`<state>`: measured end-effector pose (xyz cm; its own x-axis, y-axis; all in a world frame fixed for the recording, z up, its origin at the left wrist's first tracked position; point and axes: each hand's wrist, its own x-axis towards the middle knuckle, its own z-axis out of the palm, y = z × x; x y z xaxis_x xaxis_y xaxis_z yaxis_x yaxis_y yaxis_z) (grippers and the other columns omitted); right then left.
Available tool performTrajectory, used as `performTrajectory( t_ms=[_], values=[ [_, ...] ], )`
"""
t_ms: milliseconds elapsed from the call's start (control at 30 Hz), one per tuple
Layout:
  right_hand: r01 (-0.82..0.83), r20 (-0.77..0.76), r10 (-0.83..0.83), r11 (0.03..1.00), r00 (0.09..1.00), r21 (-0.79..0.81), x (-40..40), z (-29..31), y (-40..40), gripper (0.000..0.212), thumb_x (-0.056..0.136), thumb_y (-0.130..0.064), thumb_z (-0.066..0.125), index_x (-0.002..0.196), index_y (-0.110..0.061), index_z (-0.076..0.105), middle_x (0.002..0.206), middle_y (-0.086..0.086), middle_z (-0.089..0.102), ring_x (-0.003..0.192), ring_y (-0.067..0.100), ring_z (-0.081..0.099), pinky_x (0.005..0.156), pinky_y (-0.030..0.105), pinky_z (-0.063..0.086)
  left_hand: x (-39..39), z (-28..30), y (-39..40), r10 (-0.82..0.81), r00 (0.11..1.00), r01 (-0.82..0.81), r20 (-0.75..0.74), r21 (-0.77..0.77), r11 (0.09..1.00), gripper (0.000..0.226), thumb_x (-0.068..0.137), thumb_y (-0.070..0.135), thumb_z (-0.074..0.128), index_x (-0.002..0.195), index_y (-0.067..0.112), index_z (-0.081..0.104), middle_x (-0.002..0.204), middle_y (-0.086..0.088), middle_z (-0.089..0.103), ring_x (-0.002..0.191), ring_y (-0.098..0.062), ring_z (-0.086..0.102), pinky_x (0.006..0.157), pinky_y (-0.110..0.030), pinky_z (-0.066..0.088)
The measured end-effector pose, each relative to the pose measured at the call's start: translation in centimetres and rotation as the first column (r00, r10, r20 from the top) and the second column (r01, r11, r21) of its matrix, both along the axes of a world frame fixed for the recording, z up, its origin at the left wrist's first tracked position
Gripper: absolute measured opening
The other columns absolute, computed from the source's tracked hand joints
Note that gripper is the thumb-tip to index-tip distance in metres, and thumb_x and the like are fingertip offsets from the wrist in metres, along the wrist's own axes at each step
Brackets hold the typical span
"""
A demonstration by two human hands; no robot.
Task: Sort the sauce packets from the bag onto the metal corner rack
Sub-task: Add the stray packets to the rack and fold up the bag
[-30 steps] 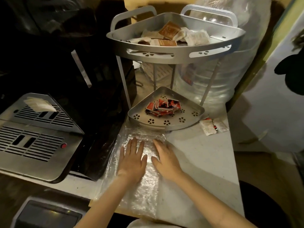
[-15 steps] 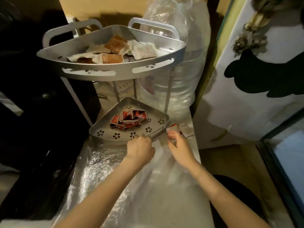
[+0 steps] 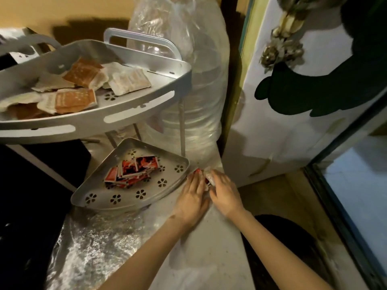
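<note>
The metal corner rack has an upper shelf (image 3: 90, 124) holding brown and white sauce packets (image 3: 81, 74) and a lower shelf (image 3: 125, 204) with a pile of red packets (image 3: 134, 170). Just right of the lower shelf's corner, both hands meet over a few loose packets (image 3: 200, 172) on the counter. My left hand (image 3: 191, 197) lies flat with its fingertips on a red packet. My right hand (image 3: 225, 193) curls its fingers around a white packet. The hands hide most of these packets. The clear plastic bag (image 3: 94, 243) lies flattened on the counter in front of the rack.
A large clear bottle wrapped in plastic (image 3: 194, 80) stands right behind the rack. A black appliance (image 3: 31, 195) fills the left side. The counter's right edge (image 3: 238, 227) drops off beside my right wrist, next to a white panel with a dark sticker (image 3: 293, 122).
Both hands left the flattened bag and moved up and right to the loose packets beside the lower shelf. The view swung right, so the rack now sits at the left.
</note>
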<state>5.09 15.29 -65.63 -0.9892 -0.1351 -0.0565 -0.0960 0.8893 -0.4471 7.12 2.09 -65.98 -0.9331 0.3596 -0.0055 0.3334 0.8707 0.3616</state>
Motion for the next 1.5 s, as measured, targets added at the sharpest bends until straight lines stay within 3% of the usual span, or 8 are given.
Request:
performTrajectory(
  t_ms=[133, 300, 500, 700, 933, 1067, 1233, 1500],
  values=[
    [0.016, -0.163, -0.003, 0.996, 0.987, 0.083, 0.7, -0.3, -0.1, 0.047, 0.080, -0.011, 0.058, 0.127, -0.014, 0.052, 0.124, 0.007, 0.062, 0.113, 0.026, 0.058, 0.093, 0.038, 0.043, -0.5, -0.6, 0.6, 0.004, 0.996, -0.006, -0.087, -0.016, 1.000, 0.054, 0.080, 0.015, 0.061, 0.128, -0.004, 0.047, 0.128, -0.024, 0.055, 0.117, -0.035, 0.055, 0.100, -0.041, 0.038],
    [0.101, -0.230, -0.079, 0.991, 0.970, 0.088, 1.5, 1.7, -0.5, 0.028, 0.092, -0.014, 0.045, 0.118, -0.013, 0.058, 0.109, 0.008, 0.068, 0.101, 0.025, 0.061, 0.088, 0.035, 0.041, -0.7, 1.3, -0.1, 0.012, 1.000, -0.013, -0.008, -0.083, 0.996, 0.055, 0.095, 0.007, 0.035, 0.146, 0.004, 0.014, 0.153, -0.017, 0.020, 0.140, -0.028, 0.023, 0.114, -0.031, 0.017],
    [0.156, -0.230, -0.206, 0.964, 0.951, -0.215, 3.1, 5.8, -0.7, 0.023, 0.095, -0.021, 0.044, 0.102, -0.010, 0.063, 0.083, 0.007, 0.070, 0.078, 0.026, 0.066, 0.061, 0.023, 0.042, 0.4, 5.9, -0.9, 0.070, 0.995, -0.065, -0.074, 0.074, 0.995, 0.033, 0.091, 0.006, 0.042, 0.123, 0.012, 0.051, 0.117, -0.013, 0.060, 0.100, -0.030, 0.060, 0.079, -0.037, 0.048],
    [0.055, -0.264, -0.206, 0.874, 0.942, -0.483, 3.9, 11.7, -2.0, 0.020, 0.092, -0.023, 0.049, 0.085, -0.012, 0.065, 0.068, 0.009, 0.066, 0.063, 0.021, 0.060, 0.058, 0.040, 0.050, 2.3, 13.6, -2.4, 0.078, 0.973, -0.016, -0.218, 0.277, 0.961, 0.018, 0.091, 0.015, 0.046, 0.098, 0.013, 0.062, 0.089, -0.013, 0.071, 0.081, -0.033, 0.065, 0.068, -0.042, 0.050],
    [-0.225, -0.470, -0.107, 0.772, 0.876, -0.595, 3.6, 21.7, -4.4, 0.017, 0.090, -0.020, 0.056, 0.078, -0.016, 0.067, 0.066, 0.003, 0.065, 0.064, 0.013, 0.060, 0.056, 0.029, 0.050, 4.4, 24.0, -5.6, 0.089, 0.900, 0.103, -0.427, 0.406, 0.908, 0.012, 0.087, 0.012, 0.054, 0.088, 0.016, 0.065, 0.074, -0.003, 0.070, 0.067, -0.016, 0.064, 0.059, -0.025, 0.042],
    [-0.339, -0.618, -0.121, 0.747, 0.777, -0.572, 2.9, 25.8, -6.6, 0.019, 0.089, -0.022, 0.052, 0.081, -0.013, 0.067, 0.069, 0.011, 0.064, 0.067, 0.023, 0.059, 0.059, 0.038, 0.050, 4.7, 28.5, -8.3, 0.139, 0.852, 0.130, -0.505, 0.461, 0.878, 0.014, 0.088, 0.012, 0.056, 0.096, 0.013, 0.068, 0.082, 0.000, 0.071, 0.073, -0.008, 0.063, 0.068, -0.019, 0.049],
    [-0.347, -0.738, -0.112, 0.829, 0.665, -0.438, 0.7, 28.5, -10.0, 0.018, 0.088, -0.017, 0.058, 0.101, -0.017, 0.071, 0.086, -0.010, 0.064, 0.087, 0.008, 0.054, 0.072, 0.005, 0.037, 2.9, 30.9, -12.0, 0.234, 0.747, 0.108, -0.622, 0.461, 0.881, 0.022, 0.084, 0.011, 0.063, 0.103, 0.018, 0.071, 0.093, 0.002, 0.073, 0.077, -0.006, 0.064, 0.070, -0.019, 0.053],
    [-0.289, -0.482, 0.226, 0.955, 0.847, -0.060, -2.3, 28.4, -11.7, 0.033, 0.095, -0.020, 0.040, 0.117, -0.031, 0.062, 0.105, -0.008, 0.053, 0.112, 0.016, 0.037, 0.097, 0.034, 0.034, -1.0, 29.1, -14.8, 0.127, 0.819, -0.115, -0.559, 0.058, 0.992, 0.030, 0.085, 0.016, 0.053, 0.107, 0.030, 0.069, 0.104, 0.003, 0.072, 0.096, -0.014, 0.064, 0.081, -0.034, 0.053]
  ],
)
